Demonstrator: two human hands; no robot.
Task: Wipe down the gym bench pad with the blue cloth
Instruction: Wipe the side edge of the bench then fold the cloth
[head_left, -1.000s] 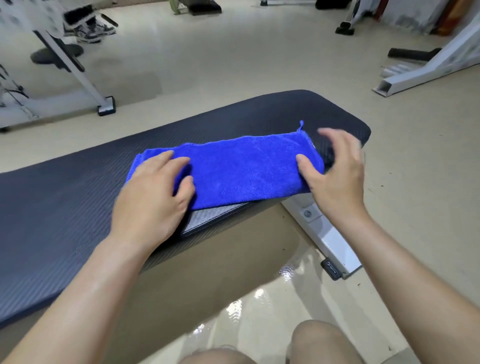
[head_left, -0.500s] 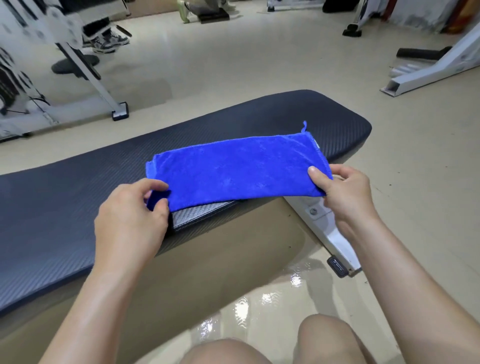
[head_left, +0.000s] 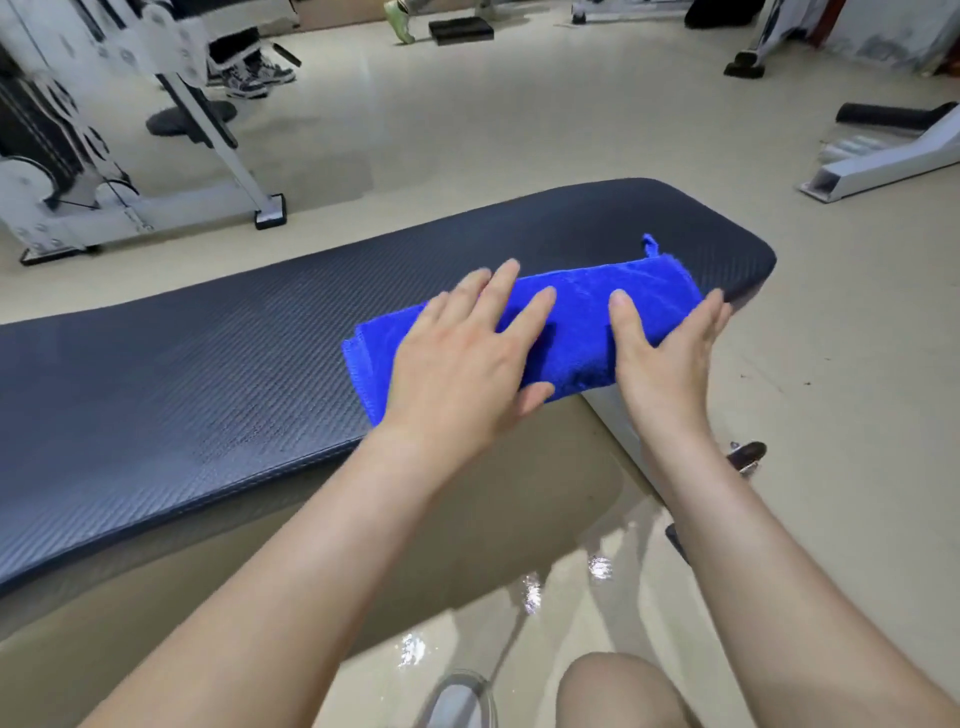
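Folded blue microfibre cloth (head_left: 587, 317) lies near the dark textured bench pad (head_left: 208, 364) end. Left hand (head_left: 462, 364) and right hand (head_left: 665, 353) press flat, fingers spread, apparently steadying it for wiping.

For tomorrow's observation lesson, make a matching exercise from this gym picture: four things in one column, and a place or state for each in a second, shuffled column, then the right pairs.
Column A
1. blue cloth
2. left hand
3. right hand
4. bench pad

Column B
a. dark and textured, long, carries the cloth
b. flat on the cloth's left part, fingers spread
c. folded, lying near the pad's right end
d. at the cloth's right edge, thumb on top

Pairs: 1-c, 2-b, 3-d, 4-a
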